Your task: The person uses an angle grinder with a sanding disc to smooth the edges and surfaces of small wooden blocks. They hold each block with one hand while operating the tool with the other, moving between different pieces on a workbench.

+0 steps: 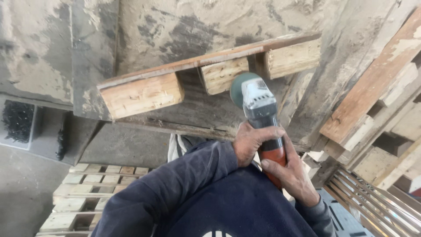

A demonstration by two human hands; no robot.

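An angle grinder [259, 109] with a grey head, green disc guard and red-orange body points away from me. My left hand [251, 141] wraps around its body near the head. My right hand [291, 174] grips the red rear handle just below. The disc sits close to a wooden block [220, 74] under a worn pallet board [206, 59]. Two more blocks, a large one [141, 95] at left and another [293, 58] at right, hang from the same board. Dark blue sleeves cover both my arms.
More pallets lean at the right [372, 96]. A flat pallet [87, 193] lies at lower left. A grey tray of dark screws [18, 122] sits at far left. Metal slats [377, 206] show at lower right. Behind is a stained concrete wall.
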